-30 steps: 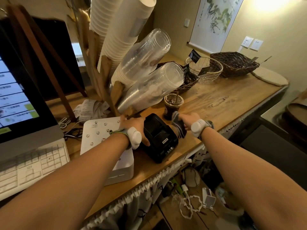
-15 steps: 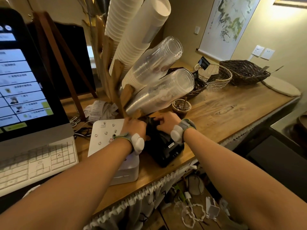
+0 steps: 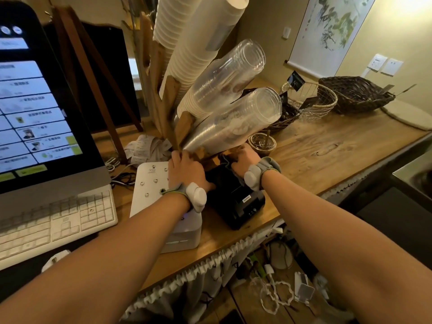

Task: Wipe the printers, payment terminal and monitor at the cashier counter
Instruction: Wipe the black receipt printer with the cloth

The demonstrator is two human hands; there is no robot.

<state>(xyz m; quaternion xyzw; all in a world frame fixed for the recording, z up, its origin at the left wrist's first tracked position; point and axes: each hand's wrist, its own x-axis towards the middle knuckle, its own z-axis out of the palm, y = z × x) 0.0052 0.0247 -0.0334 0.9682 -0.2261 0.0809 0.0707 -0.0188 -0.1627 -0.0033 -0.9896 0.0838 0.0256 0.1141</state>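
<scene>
Step in hand looks like wiping the black printer (image 3: 236, 197), which sits near the front edge of the wooden counter (image 3: 327, 160), just right of the white printer (image 3: 163, 206) and touching or nearly touching it. Right hand (image 3: 243, 157) is at the black printer's far end, fingers curled around a dark cloth (image 3: 225, 160) bunched against the top rear edge (cloth mostly hidden by the hand, so its extent is unclear). Left hand (image 3: 187, 169) lies palm-down across the seam between the two printers, fingers loosely bent and spread; it seems to be steadying the black unit, not gripping anything that I can tell. Clear plastic cup stacks (image 3: 233, 118) on the wooden rack overhang the printer's back, with a lidded drink cup (image 3: 261, 142) just behind the right hand, so room is tight. Monitor (image 3: 39, 108) stands at far left with the keyboard (image 3: 53, 220) below it; payment terminal not identifiable here. Judgement: early-to-middle of the task, one printer under way. Next move likely calls for drawing the cloth forward over the black lid toward the front panel, keeping the left hand braced, and staying low to avoid knocking the cups or the drink.
</scene>
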